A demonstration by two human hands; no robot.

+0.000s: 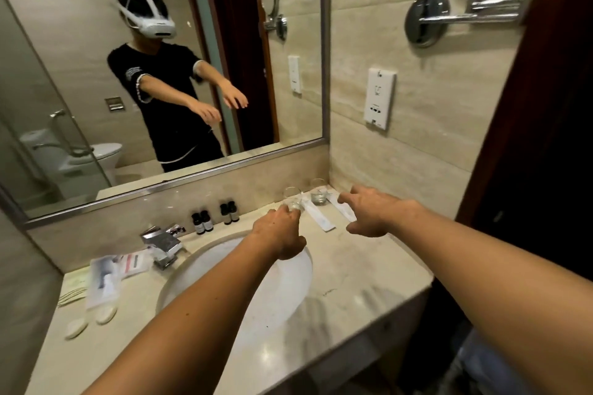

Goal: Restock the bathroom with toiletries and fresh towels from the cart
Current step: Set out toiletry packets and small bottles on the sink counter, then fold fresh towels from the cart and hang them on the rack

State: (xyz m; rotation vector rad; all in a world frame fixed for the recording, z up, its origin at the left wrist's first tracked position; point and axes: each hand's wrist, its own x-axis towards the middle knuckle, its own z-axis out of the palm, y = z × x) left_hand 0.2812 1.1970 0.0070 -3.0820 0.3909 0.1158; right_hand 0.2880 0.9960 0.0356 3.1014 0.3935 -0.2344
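At the counter's (346,269) back right corner we see two glasses: one (318,192) stands in the corner itself, the other (292,199) just left of it. Our left hand (279,231) reaches over the basin (205,266) and its fingertips touch that second glass; whether it grips we cannot tell. Our right hand (375,212) hovers with fingers spread and loosely bent, holding nothing, over one of two white packets (321,218) lying beside the glasses. Four dark bottles (215,218) stand along the back edge, right of the tap (162,242). Sachets (106,272) and two soaps (90,319) lie at the left edge.
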